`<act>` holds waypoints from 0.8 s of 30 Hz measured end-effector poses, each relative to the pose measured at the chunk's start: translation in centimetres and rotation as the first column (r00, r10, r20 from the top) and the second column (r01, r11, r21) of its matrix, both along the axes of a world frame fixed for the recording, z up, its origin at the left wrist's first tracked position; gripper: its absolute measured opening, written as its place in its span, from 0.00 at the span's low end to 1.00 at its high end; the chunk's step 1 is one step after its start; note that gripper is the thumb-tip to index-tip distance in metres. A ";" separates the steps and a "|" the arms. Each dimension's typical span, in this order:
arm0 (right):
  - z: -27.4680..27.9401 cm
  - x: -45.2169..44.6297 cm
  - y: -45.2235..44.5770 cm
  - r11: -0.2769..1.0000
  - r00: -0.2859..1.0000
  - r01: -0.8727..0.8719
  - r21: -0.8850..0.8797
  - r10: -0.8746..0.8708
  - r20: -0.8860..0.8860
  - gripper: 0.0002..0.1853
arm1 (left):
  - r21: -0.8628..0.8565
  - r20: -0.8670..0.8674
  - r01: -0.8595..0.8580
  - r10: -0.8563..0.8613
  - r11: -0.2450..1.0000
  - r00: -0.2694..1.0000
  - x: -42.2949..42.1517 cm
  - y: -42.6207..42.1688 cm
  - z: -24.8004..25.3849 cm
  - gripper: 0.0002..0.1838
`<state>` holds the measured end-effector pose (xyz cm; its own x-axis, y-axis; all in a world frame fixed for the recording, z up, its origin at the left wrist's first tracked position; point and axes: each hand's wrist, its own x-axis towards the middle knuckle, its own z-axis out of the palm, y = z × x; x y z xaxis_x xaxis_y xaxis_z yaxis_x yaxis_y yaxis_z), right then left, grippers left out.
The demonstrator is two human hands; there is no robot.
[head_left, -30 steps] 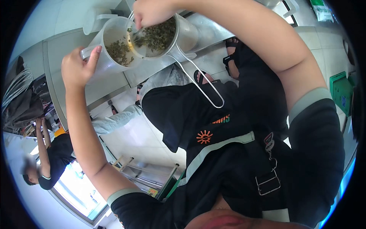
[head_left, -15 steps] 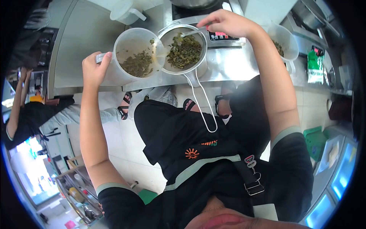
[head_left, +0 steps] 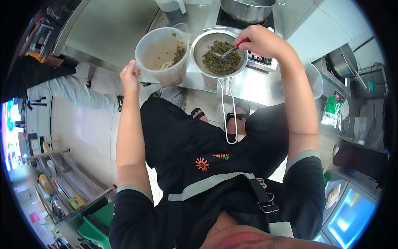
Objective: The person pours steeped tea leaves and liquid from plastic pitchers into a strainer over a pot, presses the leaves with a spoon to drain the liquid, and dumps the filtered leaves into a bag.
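My left hand (head_left: pixel 131 76) is closed around the handle of a large translucent plastic pitcher (head_left: pixel 170 76), left of the strainer. Wet green leaves cling inside the pitcher, mostly along its right wall. A metal mesh strainer (head_left: pixel 199 58) with a long wire handle holds a heap of soaked leaves (head_left: pixel 222 64). It rests over a container that it mostly hides. In my closed right hand (head_left: pixel 261 40) is a red-handled utensil (head_left: pixel 229 51), its shiny end in the leaves. I cannot make out the exact shape of that end.
A steel pot (head_left: pixel 247 12) stands on a cooktop behind the strainer. Another clear pitcher (head_left: pixel 314 81) is beyond my right forearm, near a green-and-white packet (head_left: pixel 333 110). At the back left sits a further jug (head_left: pixel 171 6). Another person's leg (head_left: pixel 78 93) shows at left.
The pitcher has gone from tipped against the strainer to more upright, slightly apart from it. The utensil's end has moved down into the leaves. My view has shifted.
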<state>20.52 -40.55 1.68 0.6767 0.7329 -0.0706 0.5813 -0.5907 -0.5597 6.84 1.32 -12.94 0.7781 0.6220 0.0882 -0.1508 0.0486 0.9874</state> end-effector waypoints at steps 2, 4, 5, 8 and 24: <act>0.0 0.2 2.9 0.988 0.989 -0.108 -0.109 0.119 0.094 0.10 | -0.084 -0.030 -0.072 0.070 0.994 0.997 0.5 -0.4 -1.6 0.15; -0.3 -0.4 5.5 0.938 0.978 -0.112 -0.328 0.162 0.130 0.10 | 0.004 -0.149 -0.126 0.125 0.992 0.981 0.9 -1.9 -3.3 0.19; -0.2 -0.5 6.1 0.926 0.975 -0.112 -0.360 0.173 0.142 0.10 | -0.021 -0.150 -0.138 0.133 0.990 0.980 1.9 -2.2 -4.8 0.19; -0.8 -0.7 6.9 0.891 0.946 -0.175 -0.419 0.270 0.178 0.10 | 0.376 -0.275 -0.226 0.340 0.899 0.899 3.0 -4.1 -9.1 0.23; -7.6 -5.5 7.2 0.655 0.908 0.414 0.632 -0.250 -0.336 0.10 | -0.058 -0.080 -0.176 0.171 0.983 0.982 -5.4 -19.3 -4.2 0.34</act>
